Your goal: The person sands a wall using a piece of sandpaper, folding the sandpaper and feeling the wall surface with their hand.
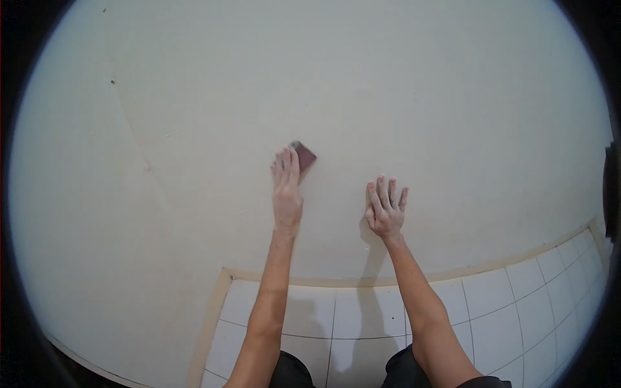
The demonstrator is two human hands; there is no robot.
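Observation:
My left hand [286, 191] presses a small folded piece of dark reddish-brown sandpaper [305, 157] flat against the pale wall [349, 84]. Its fingers lie over the sheet's left part, and one corner sticks out to the right of them. Pale dust whitens the skin of both hands. To the right and a little lower, my right hand [387, 208] rests on the wall with its fingers spread and nothing in it. Its shadow falls down the wall below.
White floor tiles [369, 313] meet the wall along a cream skirting strip [336, 282]. A wall corner juts out at lower left. Small dark marks [113, 82] and a faint crack line show at upper left. A dark object [610, 194] stands at the right edge.

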